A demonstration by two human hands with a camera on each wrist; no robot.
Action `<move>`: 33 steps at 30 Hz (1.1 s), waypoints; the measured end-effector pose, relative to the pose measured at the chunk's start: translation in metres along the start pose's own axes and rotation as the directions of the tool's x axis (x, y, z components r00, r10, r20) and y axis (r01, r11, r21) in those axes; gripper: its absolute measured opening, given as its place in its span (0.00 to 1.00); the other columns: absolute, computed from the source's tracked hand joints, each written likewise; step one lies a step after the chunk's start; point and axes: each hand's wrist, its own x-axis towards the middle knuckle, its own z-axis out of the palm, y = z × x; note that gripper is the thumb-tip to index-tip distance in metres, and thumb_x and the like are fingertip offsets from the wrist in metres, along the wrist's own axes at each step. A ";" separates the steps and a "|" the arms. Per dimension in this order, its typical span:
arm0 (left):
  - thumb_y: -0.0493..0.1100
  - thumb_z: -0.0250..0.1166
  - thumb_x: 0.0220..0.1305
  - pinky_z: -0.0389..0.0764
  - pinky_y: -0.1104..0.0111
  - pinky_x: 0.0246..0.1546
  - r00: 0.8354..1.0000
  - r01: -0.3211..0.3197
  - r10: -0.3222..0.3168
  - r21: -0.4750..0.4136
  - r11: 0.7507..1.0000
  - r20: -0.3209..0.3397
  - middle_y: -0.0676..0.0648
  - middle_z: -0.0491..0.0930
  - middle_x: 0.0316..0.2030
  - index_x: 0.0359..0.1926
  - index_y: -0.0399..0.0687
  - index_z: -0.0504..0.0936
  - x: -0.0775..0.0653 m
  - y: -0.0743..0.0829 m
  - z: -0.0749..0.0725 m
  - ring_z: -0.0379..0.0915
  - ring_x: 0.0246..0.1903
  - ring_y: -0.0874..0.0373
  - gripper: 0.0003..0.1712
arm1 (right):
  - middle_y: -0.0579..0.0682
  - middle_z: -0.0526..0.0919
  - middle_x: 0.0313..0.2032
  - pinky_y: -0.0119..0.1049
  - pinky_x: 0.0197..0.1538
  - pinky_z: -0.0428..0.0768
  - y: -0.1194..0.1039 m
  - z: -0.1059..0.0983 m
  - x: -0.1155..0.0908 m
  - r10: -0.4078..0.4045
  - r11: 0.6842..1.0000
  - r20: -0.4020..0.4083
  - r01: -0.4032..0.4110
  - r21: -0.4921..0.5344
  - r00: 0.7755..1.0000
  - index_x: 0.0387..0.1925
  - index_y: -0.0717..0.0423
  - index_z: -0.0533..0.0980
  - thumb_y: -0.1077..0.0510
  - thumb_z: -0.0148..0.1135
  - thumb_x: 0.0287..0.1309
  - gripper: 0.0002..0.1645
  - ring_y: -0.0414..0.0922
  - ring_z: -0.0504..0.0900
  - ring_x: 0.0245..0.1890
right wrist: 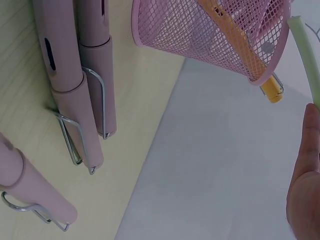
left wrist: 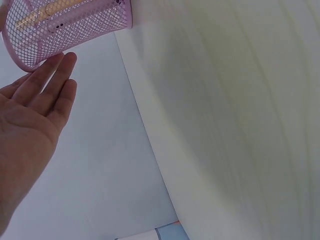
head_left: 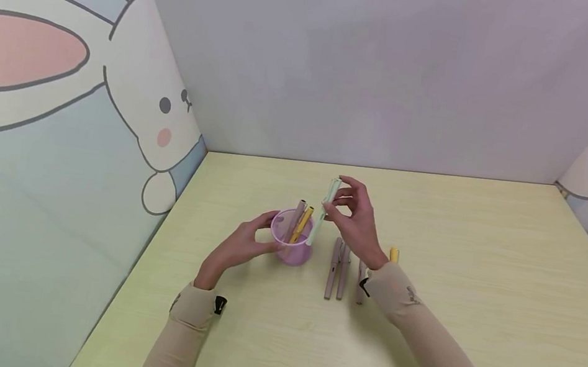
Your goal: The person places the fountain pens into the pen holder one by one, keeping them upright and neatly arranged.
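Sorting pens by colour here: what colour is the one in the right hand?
Pale green; the pen shows best in the head view.

Head view: yellow pen on bench point(head_left: 481, 297) mostly hidden by right sleeve point(head_left: 403, 293). Mauve pen nearest that sleeve point(head_left: 360, 290): upper end hidden behind right grip point(head_left: 355, 219). Mesh cup point(head_left: 294, 256): weave too fine to make out; lower ends of pens inside point(head_left: 304, 219) unclear. Black bit at left cuff point(head_left: 220, 305) too small to identify. Left wrist view: cup cut at top, left grip point(left wrist: 27, 125) cut at left. Right wrist view: light green pen point(right wrist: 305, 55), right grip cut at right; cup cut at top.
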 end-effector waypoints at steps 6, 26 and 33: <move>0.51 0.71 0.67 0.63 0.39 0.68 1.000 0.004 -0.004 -0.001 1.000 0.001 0.41 0.72 0.70 0.79 0.45 0.61 -0.001 0.000 0.000 0.65 0.70 0.43 0.46 | 0.64 0.73 0.47 0.40 0.39 0.88 -0.004 0.005 0.002 0.011 1.000 -0.022 -0.011 0.008 1.000 0.70 0.66 0.61 0.80 0.60 0.63 0.36 0.41 0.80 0.42; 0.50 0.73 0.66 0.63 0.39 0.68 1.000 -0.009 0.009 -0.015 1.000 -0.003 0.43 0.73 0.69 0.78 0.50 0.64 -0.004 0.001 0.000 0.67 0.69 0.45 0.44 | 0.65 0.73 0.48 0.43 0.42 0.87 -0.002 0.010 -0.009 0.044 0.997 0.026 -0.042 -0.064 0.999 0.70 0.66 0.60 0.76 0.61 0.65 0.35 0.54 0.79 0.45; 0.51 0.72 0.66 0.64 0.38 0.67 1.000 -0.017 0.017 -0.018 1.000 0.001 0.43 0.73 0.69 0.78 0.50 0.64 -0.005 0.000 0.000 0.67 0.69 0.45 0.44 | 0.66 0.73 0.47 0.41 0.42 0.87 -0.002 0.004 -0.015 0.063 0.993 0.054 -0.057 -0.107 0.997 0.67 0.66 0.66 0.74 0.62 0.67 0.30 0.55 0.81 0.45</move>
